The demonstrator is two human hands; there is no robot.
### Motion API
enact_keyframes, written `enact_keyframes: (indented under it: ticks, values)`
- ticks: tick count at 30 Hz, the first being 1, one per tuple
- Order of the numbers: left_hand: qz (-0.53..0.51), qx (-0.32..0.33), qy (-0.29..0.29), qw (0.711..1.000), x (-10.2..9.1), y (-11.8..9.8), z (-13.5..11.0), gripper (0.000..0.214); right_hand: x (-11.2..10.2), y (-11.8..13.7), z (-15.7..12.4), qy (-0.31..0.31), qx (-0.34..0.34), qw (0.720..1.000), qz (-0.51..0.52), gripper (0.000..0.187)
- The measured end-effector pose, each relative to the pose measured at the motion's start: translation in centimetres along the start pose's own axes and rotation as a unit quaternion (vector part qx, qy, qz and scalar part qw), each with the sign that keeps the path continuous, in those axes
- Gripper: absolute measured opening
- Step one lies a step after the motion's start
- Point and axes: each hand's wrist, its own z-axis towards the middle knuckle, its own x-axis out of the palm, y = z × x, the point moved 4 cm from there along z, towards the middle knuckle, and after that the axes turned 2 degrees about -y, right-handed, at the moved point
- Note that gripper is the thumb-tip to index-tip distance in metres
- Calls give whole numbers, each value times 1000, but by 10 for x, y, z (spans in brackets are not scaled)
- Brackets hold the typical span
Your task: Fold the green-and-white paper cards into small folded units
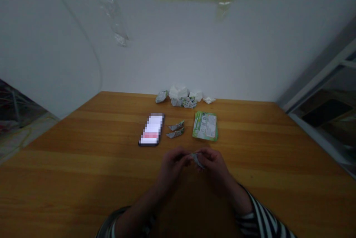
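Fingers draw in tight from both sides, and between them sits one small printed piece (198, 161), held just above the near part of the wooden table (111, 119)! To handle this well, I'd say it calls for light pressure: a firm grip on one side to anchor it, small careful movements on the other, and both pinches kept close together so the thin, flimsy-looking material doesn't tear or slip. Steady wrists should help too.

Now the grip itself. On the left hand (175, 162), thumb and forefinger come together at the piece's left end, with barely any gap showing. Over on the right hand (213, 162), thumb and forefinger pinch the body of it, covering much of its right side; the remaining fingers curl underneath, and what they touch I cannot tell. Neither hand is spread. Whether the piece is folded or crumpled is too small and dim to call.

Just beyond the hands lie two narrow printed strips (175, 133), near each other, between the phone (151, 128) on the left and the green packet (205, 126) on the right.
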Motion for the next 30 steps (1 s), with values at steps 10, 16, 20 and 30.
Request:
enact_keyframes:
  ticks: [10,16,20,30]
  values:
    - [0,-37,19,999,1,11,4,10,2,-7,2,6,2,999,38,35]
    - [-57,-10,25,998,14,10,0,23,8,-6,-3,-73,-40,997,-7,37]
    - [-50,-22,52,997,21,7,-3,25,5,-1,-6,-110,-86,987,-81,34]
    - [-1,24,73,997,24,-5,-6,30,3,3,-7,-126,-97,982,-107,39]
